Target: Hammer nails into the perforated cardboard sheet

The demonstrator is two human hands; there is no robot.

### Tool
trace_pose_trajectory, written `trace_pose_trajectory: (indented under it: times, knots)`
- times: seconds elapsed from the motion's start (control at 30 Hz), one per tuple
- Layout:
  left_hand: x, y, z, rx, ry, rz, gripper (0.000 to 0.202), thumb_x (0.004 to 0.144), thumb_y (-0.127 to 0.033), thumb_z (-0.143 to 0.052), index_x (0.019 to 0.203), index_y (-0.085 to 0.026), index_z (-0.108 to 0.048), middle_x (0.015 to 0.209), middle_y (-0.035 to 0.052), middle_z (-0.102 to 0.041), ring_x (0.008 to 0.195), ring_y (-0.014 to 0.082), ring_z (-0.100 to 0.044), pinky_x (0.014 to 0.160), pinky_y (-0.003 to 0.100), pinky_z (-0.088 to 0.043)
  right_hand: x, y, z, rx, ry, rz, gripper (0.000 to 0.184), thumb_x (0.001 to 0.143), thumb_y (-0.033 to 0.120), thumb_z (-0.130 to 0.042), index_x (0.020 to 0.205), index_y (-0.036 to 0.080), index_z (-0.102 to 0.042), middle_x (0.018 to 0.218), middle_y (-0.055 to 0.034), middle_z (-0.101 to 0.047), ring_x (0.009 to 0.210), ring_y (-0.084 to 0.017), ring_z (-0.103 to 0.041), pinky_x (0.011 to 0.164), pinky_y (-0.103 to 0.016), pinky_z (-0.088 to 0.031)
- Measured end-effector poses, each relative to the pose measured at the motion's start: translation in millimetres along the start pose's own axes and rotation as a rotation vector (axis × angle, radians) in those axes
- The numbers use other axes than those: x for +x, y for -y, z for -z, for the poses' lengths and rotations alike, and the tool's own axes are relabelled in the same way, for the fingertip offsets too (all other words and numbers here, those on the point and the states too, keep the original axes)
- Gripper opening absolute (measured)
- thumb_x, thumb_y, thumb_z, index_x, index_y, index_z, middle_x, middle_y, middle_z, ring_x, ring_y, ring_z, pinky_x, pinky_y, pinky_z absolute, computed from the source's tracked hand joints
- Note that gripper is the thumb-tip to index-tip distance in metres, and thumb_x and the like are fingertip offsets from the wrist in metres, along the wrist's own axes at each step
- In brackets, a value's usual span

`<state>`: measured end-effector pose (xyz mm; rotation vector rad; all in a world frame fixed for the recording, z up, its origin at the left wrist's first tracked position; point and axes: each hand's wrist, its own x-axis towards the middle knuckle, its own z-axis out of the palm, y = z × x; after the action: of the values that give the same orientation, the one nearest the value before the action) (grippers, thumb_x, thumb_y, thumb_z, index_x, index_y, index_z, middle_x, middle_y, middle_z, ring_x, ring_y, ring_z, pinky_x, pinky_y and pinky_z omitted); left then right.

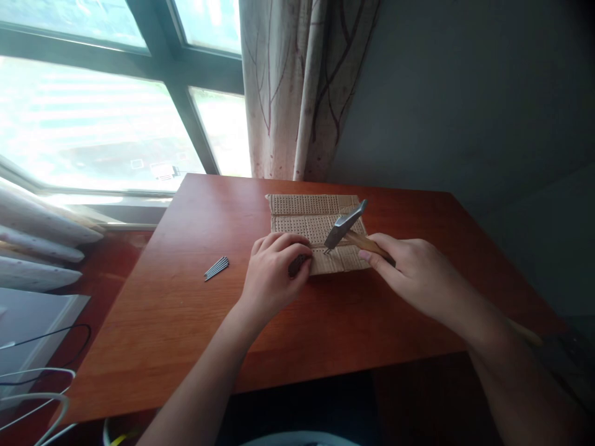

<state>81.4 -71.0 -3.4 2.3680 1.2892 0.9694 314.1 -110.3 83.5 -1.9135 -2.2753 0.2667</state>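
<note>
A sheet of tan cardboard (302,230), creased across and covered with rows of small holes, lies on the wooden table. My left hand (277,266) curls over its near left corner, with shaded holes showing between thumb and fingers. In my right hand (409,263) is a hammer (344,224) with a metal head and a wooden handle. The head is over the cardboard's near right part, right by a couple of short nails (327,251) standing in it. Whether metal touches nail I cannot tell. A bundle of loose nails (216,268) lies left of my left hand.
The reddish-brown table (186,334) reaches toward a window (93,130) at left and a patterned curtain (288,93) beyond its far edge. A grey wall (465,93) is at right. White and black cables (41,375) hang by the near left corner.
</note>
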Motion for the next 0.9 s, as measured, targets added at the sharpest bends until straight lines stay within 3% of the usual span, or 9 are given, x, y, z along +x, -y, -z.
trace_pose_trajectory:
  times: [0.17, 0.9]
  knots:
    - [0, 0, 0.0, -0.013, 0.002, 0.005, 0.011, 0.089, -0.023, -0.059, 0.092, -0.027, -0.069, 0.114, 0.0001, -0.071, 0.109, 0.0229, -0.058, 0.097, 0.042, -0.04, -1, -1, -4, -0.006, -0.042, -0.013, 0.023, 0.097, 0.039, -0.047, 0.085, 0.024, -0.059, 0.066, 0.0016, -0.065, 0.059, -0.017, -0.06, 0.055, -0.028, -0.03]
    - [-1, 0, -0.4, -0.029, 0.0, 0.012, 0.011, 0.088, -0.022, -0.06, 0.091, -0.027, -0.07, 0.115, -0.0003, -0.071, 0.11, 0.0227, -0.058, 0.099, 0.042, -0.04, -1, 0, -12, -0.006, -0.012, 0.015, 0.02, 0.097, 0.039, -0.048, 0.092, 0.025, -0.061, 0.073, -0.0003, -0.069, 0.065, -0.019, -0.063, 0.057, -0.029, -0.032]
